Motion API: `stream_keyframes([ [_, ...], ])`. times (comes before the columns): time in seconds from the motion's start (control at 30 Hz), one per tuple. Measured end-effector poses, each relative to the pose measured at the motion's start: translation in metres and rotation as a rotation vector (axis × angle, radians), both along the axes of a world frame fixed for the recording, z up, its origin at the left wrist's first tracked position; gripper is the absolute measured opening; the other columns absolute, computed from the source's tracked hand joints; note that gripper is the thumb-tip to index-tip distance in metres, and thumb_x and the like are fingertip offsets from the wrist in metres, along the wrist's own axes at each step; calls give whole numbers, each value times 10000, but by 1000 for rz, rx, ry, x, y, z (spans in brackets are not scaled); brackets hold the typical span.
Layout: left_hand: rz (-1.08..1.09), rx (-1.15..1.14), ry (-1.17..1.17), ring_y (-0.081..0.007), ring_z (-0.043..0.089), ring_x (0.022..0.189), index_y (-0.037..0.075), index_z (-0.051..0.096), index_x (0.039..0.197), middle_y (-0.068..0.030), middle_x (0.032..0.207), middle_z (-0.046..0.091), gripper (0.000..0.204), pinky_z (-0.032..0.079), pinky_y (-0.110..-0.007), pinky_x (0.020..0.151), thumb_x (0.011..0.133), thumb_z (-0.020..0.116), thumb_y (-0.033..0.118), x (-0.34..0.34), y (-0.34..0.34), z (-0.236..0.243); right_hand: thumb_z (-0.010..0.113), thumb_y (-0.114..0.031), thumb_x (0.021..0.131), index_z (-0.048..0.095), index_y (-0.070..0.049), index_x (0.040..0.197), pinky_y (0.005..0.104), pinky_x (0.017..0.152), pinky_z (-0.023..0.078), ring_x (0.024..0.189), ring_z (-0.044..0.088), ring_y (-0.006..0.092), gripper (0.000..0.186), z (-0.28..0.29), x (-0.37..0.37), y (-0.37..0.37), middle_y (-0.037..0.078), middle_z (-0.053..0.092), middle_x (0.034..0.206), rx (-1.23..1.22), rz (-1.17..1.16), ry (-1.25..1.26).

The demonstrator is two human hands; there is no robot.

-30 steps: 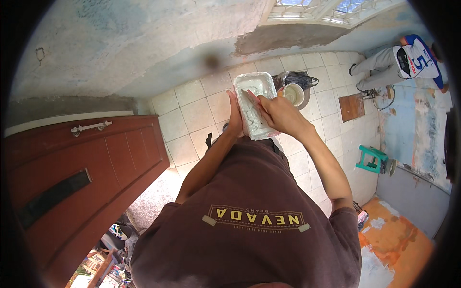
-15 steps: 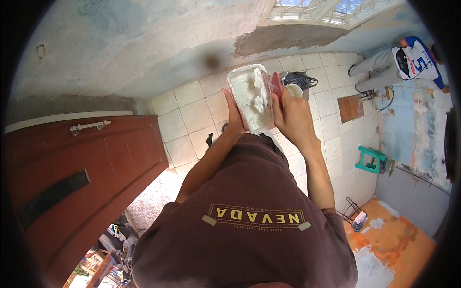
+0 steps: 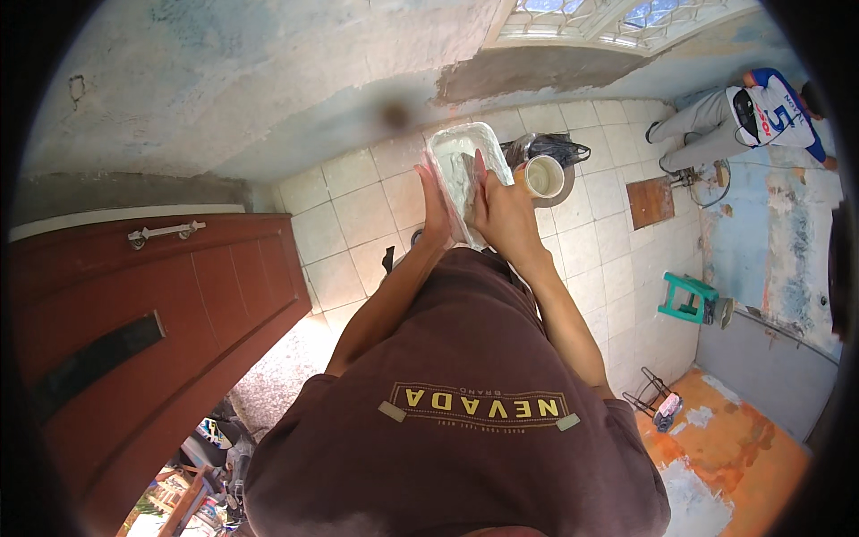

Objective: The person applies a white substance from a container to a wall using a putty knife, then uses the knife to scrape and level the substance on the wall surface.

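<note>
A white rectangular tub (image 3: pixel 494 143) is held in front of my body, with white paste (image 3: pixel 459 170) coating its inside. My left hand (image 3: pixel 436 213) is wrapped around the tub's left side, thumb raised along its wall. In my right hand (image 3: pixel 508 219) is a putty knife with a red part (image 3: pixel 480 165) showing above the fingers. The hand is closed around it, over the tub's right half. The lower end of the knife is hidden by my hand and the paste.
Beyond my right hand, a pale round bucket (image 3: pixel 544 177) stands by a black plastic bag (image 3: pixel 564 149) on the tiled floor. A red-brown door (image 3: pixel 224 277) is at left. At right are a green stool (image 3: pixel 687 297) and another person (image 3: pixel 777 116) near the patchy wall.
My right hand has moved left, from the tub's right edge to over its inside. The thick lump of paste no longer shows along the right side, and the bucket is more visible.
</note>
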State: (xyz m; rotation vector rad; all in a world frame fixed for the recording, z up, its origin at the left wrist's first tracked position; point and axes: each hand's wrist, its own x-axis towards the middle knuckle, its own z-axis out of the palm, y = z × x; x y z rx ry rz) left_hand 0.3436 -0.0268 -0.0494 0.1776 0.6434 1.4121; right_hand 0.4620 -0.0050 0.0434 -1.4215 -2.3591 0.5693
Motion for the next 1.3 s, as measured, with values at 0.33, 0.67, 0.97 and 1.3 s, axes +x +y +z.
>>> stream_keyframes([
  [0.33,-190,23,-110,-372,623,1322,118,390,1611,-193,1478,578,1123,545,-570,1093,898,201,965,-8,-4,-1,599,-141,1026,613,52,974,566,638,511,646,652,483,201,25,25,12,278,625,665,-121,255,32],
  [0.67,-211,-7,-120,-328,610,1349,113,391,1621,-167,1520,561,1116,532,-532,1120,910,218,955,-15,2,-4,605,-152,1022,629,53,920,557,657,510,664,658,483,231,31,24,17,286,638,683,-89,244,45],
  [0.97,-49,164,-186,-306,542,1431,125,329,1661,-135,1618,478,1076,467,-485,1197,944,198,917,-15,4,16,611,-142,1011,643,35,895,554,716,522,626,657,469,214,54,14,2,251,621,617,23,-3,177],
  [1.3,8,-90,-109,-258,620,1247,129,508,1538,-92,1399,635,1074,512,-452,1096,893,319,966,-12,6,-9,602,-120,1017,615,58,950,557,590,519,616,655,492,190,20,-10,-14,297,627,654,-80,61,135],
])
